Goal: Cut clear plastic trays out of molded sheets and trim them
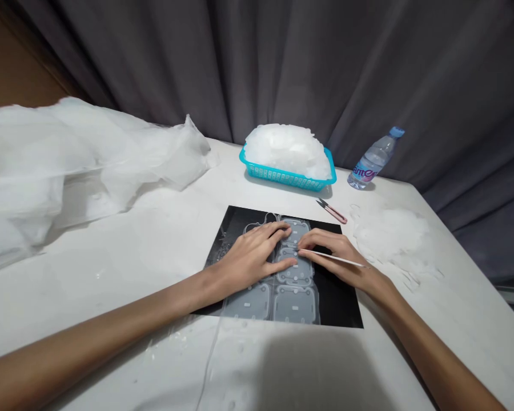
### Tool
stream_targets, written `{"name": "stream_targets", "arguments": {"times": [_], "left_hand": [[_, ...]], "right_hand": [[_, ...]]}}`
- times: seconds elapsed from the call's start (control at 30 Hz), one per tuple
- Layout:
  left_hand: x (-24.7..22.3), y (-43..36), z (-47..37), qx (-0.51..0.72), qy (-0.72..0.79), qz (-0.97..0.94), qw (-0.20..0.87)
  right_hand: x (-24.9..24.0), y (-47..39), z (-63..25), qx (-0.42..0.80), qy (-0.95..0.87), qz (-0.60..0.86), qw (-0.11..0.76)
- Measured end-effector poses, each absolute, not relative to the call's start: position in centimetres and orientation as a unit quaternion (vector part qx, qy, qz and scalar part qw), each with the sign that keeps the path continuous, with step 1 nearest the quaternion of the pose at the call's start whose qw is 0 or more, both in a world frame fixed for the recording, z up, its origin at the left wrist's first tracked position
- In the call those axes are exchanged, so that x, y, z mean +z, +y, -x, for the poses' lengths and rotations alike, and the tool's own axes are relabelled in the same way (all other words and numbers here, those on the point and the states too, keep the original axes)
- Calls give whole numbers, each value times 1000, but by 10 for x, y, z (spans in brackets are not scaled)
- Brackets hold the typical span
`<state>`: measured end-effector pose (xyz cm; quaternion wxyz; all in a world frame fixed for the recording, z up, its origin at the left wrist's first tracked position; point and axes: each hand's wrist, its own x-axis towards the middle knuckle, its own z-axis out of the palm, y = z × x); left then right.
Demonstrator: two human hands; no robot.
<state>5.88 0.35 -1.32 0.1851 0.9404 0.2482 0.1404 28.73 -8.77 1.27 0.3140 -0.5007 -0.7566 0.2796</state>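
A sheet of clear plastic pieces with rounded square outlines (294, 305) lies on a black mat (336, 302). My left hand (257, 251) rests flat on the sheet's upper part, fingers spread and pointing right. In my right hand (336, 254) is a thin white stick (340, 260), pinched between thumb and fingers like a pen. Its tip meets the sheet between two of the squares, just right of my left fingers. My left palm and wrist hide part of the sheet's left side.
Behind the mat stands a blue basket (291, 178) heaped with white pieces. Pink-handled snips (336, 214) and a water bottle (370, 162) are to its right. Clear scraps (394, 240) lie at right, large plastic bags (89, 154) at left.
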Motion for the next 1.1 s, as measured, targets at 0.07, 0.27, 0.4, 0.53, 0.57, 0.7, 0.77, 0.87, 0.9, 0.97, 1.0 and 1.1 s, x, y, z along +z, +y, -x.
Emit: {"name": "stream_targets", "arguments": {"times": [0.07, 0.27, 0.4, 0.53, 0.57, 0.7, 0.77, 0.87, 0.9, 0.97, 1.0, 1.1], "left_hand": [[-13, 3, -59, 139, 249, -941, 183], [-14, 2, -59, 143, 236, -943, 185], [-15, 2, -59, 150, 228, -940, 207], [-16, 3, -59, 164, 222, -935, 224], [-17, 4, -59, 168, 222, -934, 225], [-18, 5, -59, 168, 229, -930, 232], [-18, 5, -59, 158, 236, -930, 234], [-17, 3, -58, 155, 243, -932, 221], [-16, 1, -58, 165, 244, -933, 207], [-13, -2, -57, 192, 240, -937, 166], [-11, -5, -56, 201, 230, -942, 141], [-8, -11, -55, 203, 169, -961, 81]], "right_hand": [[12, -87, -287, 278, -756, 502, 315], [12, -87, -285, 249, -777, 495, 298], [11, -88, -281, 208, -800, 489, 277], [16, -91, -280, 168, -817, 498, 238], [18, -92, -281, 159, -820, 500, 227], [24, -96, -287, 163, -819, 505, 220], [24, -96, -289, 186, -811, 503, 235], [22, -95, -289, 204, -803, 502, 248], [21, -95, -289, 206, -801, 505, 247], [20, -94, -287, 202, -801, 508, 244], [19, -94, -287, 199, -802, 508, 243], [20, -94, -284, 190, -809, 503, 238]]}}
